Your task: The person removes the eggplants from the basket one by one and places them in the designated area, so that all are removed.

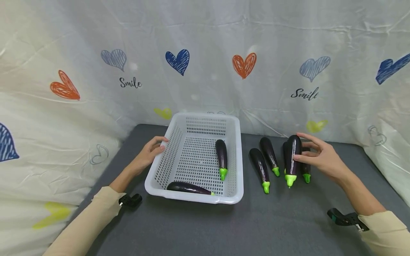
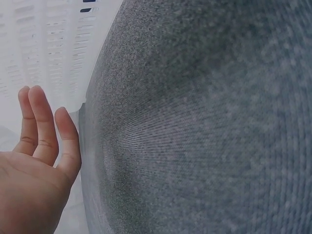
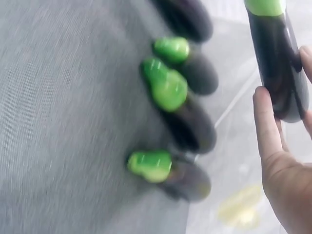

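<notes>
My right hand point(image 1: 320, 156) pinches a dark purple eggplant point(image 1: 293, 156) with a bright green stem end, thumb on one side and fingers on the other. In the right wrist view this eggplant point(image 3: 278, 63) is raised above the others. My left hand point(image 1: 148, 153) touches the left rim of a white perforated plastic basket point(image 1: 238, 160) with its fingertips. The left wrist view shows its fingers point(image 2: 44, 126) only slightly bent beside the basket wall. Inside the basket, one eggplant point(image 1: 221, 156) lies lengthwise near the right wall, and another eggplant point(image 1: 189, 187) lies along the front.
Several more eggplants lie on the grey table point(image 1: 272, 227) right of the basket, including an eggplant point(image 1: 260, 167) nearest it and an eggplant point(image 1: 269, 153) just beside that. Others are partly hidden behind the right hand. A pale curtain point(image 1: 205, 32) with printed hearts hangs behind.
</notes>
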{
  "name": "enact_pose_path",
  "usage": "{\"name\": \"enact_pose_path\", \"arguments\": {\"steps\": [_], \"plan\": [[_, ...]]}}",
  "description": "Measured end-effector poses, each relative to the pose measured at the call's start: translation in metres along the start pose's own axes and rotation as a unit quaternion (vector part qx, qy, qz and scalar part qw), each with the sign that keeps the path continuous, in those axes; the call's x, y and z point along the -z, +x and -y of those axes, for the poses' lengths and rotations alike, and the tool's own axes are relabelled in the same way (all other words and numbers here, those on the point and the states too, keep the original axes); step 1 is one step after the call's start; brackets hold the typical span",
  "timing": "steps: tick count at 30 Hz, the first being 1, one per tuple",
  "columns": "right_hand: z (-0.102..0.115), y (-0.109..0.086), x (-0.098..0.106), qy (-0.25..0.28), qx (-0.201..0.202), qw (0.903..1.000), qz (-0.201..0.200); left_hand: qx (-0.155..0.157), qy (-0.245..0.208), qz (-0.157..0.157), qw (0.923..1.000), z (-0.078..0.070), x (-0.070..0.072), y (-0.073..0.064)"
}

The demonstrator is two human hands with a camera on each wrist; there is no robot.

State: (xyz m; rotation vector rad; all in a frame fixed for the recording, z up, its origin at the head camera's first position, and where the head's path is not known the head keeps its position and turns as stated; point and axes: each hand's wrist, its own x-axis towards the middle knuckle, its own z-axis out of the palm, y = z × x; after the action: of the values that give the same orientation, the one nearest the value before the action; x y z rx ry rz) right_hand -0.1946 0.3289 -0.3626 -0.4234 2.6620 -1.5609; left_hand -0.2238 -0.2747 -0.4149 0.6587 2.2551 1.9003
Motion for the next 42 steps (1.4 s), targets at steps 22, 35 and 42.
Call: {"name": "enact_pose_path", "arguments": {"steps": [22, 35, 42], "plan": [[-0.057, -0.013, 0.069, -0.060, -0.055, 0.9967, -0.004, 0.011, -0.009, 0.000, 0.9999, 0.000, 0.000, 0.001], [-0.088, -0.007, 0.088, -0.035, -0.089, 0.9949, 0.032, 0.008, -0.006, 0.002, 0.9999, 0.000, 0.000, 0.002], [-0.099, -0.001, 0.087, -0.018, -0.110, 0.9927, 0.046, 0.010, 0.009, 0.001, 0.9999, 0.001, 0.001, 0.001]]}}
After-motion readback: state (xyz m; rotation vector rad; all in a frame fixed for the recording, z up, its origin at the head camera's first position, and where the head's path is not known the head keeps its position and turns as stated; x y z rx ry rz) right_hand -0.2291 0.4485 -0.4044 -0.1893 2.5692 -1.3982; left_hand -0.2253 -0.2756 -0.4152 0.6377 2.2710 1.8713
